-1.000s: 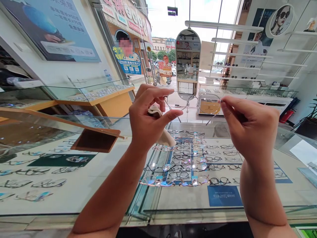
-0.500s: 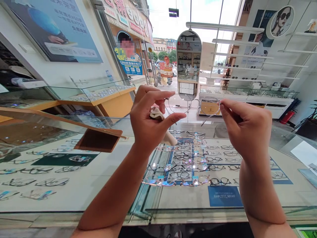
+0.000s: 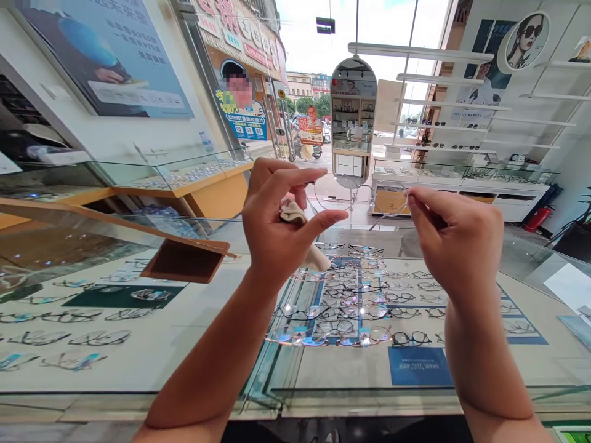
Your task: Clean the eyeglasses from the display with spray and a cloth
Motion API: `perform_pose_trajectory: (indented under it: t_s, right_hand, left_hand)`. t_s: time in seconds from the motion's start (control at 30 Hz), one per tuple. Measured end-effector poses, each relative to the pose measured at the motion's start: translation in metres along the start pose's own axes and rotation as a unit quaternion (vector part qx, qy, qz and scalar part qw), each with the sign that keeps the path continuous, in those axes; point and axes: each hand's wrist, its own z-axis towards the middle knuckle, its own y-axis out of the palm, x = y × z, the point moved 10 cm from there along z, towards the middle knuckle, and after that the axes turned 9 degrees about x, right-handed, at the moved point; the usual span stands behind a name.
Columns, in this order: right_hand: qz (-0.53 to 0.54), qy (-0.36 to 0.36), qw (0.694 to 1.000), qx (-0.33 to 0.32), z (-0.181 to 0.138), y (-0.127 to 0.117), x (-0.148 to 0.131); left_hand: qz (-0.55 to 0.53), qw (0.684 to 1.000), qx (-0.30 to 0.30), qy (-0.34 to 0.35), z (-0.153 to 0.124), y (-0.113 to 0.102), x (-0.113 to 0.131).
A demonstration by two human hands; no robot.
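Observation:
In the head view a pair of thin-rimmed eyeglasses (image 3: pixel 333 195) is held up above the glass counter, spanning the space between my hands. My left hand (image 3: pixel 272 227) grips the left end of the frame with its fingers, the thumb stretched out below the lens. Tucked in the same palm is a pale cloth (image 3: pixel 317 257), its lower end hanging down behind the wrist. My right hand (image 3: pixel 462 237) is closed, thumb and forefinger pinching the right end of the frame near the hinge. A temple arm slants below the right lens.
Under the glass counter (image 3: pixel 184 363) lie several rows of eyeglasses (image 3: pixel 410 338) and a blue card (image 3: pixel 420 365). A brown wooden-framed tray or mirror (image 3: pixel 187 261) rests at left. Beyond stand an oval mirror (image 3: pixel 353 123), a display case (image 3: pixel 217 187) and a fire extinguisher (image 3: pixel 538 218).
My right hand has moved slightly left, and the right side of the eyeglasses has shifted a little with it. My left hand keeps its grip in nearly the same place.

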Motion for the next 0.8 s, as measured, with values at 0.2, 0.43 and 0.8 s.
perform_pose_trajectory:
  t_s: [0.2, 0.43, 0.8]
  right_hand:
    - [-0.017, -0.007, 1.0, 0.003, -0.001, 0.0, -0.003]
    - [-0.01, -0.001, 1.0, 0.01, -0.001, -0.003, -0.002]
    - [0.073, 0.009, 0.996, 0.043, -0.001, -0.008, -0.002]
  left_hand:
    - [0.001, 1.0, -0.005, -0.006, 0.001, 0.0, 0.001]
    - [-0.002, 0.999, -0.005, -0.035, 0.0, 0.0, -0.004]
    - [-0.001, 0.992, -0.063, -0.106, -0.007, 0.007, -0.035]
